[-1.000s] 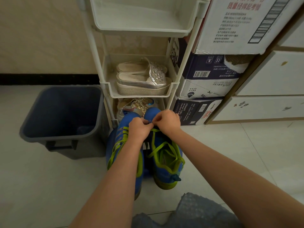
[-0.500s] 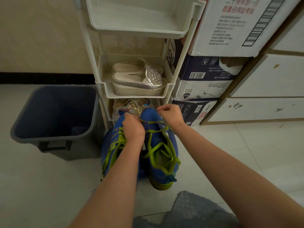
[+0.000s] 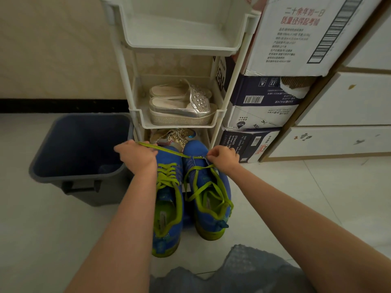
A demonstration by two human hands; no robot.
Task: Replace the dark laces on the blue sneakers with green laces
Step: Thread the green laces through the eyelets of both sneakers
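Note:
Two blue sneakers with lime-green soles stand side by side on the floor, toes toward the shelf. The left sneaker (image 3: 168, 208) is laced in green. The right sneaker (image 3: 211, 210) has a green lace (image 3: 203, 187) threaded loosely through its eyelets. My left hand (image 3: 137, 157) grips one end of that lace and holds it stretched taut out to the left, above the left sneaker's toe. My right hand (image 3: 223, 158) pinches the lace at the front eyelets of the right sneaker. No dark laces are visible.
A grey bin (image 3: 80, 153) stands left of the sneakers. A white shelf rack (image 3: 179, 121) behind them holds silver sandals (image 3: 182, 106) and other shoes below. Stacked cardboard boxes (image 3: 266, 102) and white drawers (image 3: 338, 140) are on the right. Grey fabric (image 3: 243, 271) lies at the bottom.
My hands were together at the right sneaker's toe; the left hand has since pulled a length of green lace out to the left, and the right hand has shifted slightly right.

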